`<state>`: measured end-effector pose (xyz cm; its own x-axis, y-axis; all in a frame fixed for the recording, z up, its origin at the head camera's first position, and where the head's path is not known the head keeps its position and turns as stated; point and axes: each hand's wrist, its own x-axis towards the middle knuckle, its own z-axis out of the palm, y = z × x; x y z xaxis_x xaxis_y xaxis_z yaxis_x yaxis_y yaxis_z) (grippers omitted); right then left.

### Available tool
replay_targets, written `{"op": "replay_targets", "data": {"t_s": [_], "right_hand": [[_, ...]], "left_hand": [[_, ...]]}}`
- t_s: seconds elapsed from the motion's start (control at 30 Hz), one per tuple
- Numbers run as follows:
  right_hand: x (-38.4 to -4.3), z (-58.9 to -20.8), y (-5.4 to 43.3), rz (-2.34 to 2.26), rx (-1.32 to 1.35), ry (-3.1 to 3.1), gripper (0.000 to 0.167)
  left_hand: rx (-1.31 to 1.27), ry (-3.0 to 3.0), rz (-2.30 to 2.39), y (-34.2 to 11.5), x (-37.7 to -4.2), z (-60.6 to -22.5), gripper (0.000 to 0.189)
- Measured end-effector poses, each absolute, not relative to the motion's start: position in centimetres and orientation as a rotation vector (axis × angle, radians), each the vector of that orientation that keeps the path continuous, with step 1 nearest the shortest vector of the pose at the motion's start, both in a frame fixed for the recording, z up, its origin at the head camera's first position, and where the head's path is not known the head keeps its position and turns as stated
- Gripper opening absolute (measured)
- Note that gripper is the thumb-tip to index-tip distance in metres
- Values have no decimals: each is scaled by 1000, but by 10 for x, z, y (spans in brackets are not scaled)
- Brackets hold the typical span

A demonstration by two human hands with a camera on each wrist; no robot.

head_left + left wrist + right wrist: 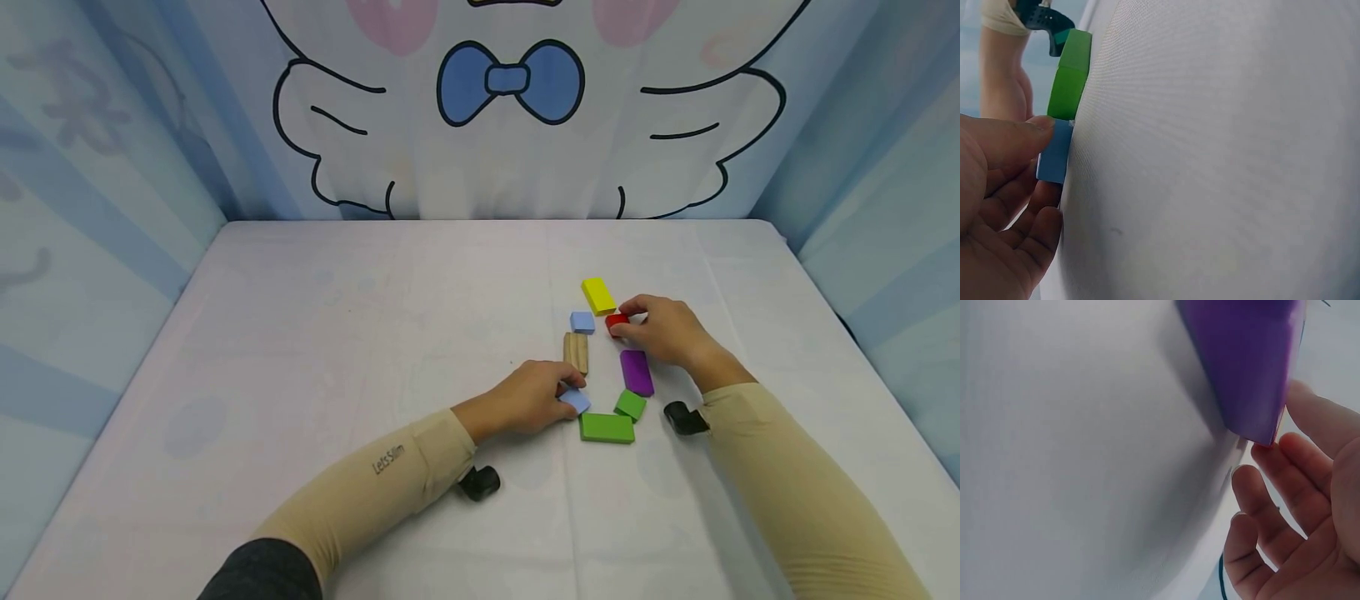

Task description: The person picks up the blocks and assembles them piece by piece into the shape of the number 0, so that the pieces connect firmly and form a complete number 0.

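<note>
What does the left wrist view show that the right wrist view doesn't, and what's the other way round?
Only the left wrist view shows the left hand pinching a blue block, a green block just past it, and part of the right sleeve.

Only the right wrist view shows a purple block and a close look at the right hand from its palm side.

Both share the white cloth and some bare skin of the right arm or hand.

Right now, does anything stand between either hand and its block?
Nothing visible: the left hand pinches a blue block, and the right hand pinches the red block. The purple block lies below the red one in the head view, not between.
</note>
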<state>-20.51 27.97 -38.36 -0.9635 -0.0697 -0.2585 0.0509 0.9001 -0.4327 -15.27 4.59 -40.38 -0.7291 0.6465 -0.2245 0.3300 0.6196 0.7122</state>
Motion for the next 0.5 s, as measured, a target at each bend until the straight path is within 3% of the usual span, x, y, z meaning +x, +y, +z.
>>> {"op": "replay_targets", "data": {"t_s": [0.5], "right_hand": [[-200,-380,288,-628,-67,2770,49]], "left_hand": [[759,2372,921,46,-152,-405,34]]}}
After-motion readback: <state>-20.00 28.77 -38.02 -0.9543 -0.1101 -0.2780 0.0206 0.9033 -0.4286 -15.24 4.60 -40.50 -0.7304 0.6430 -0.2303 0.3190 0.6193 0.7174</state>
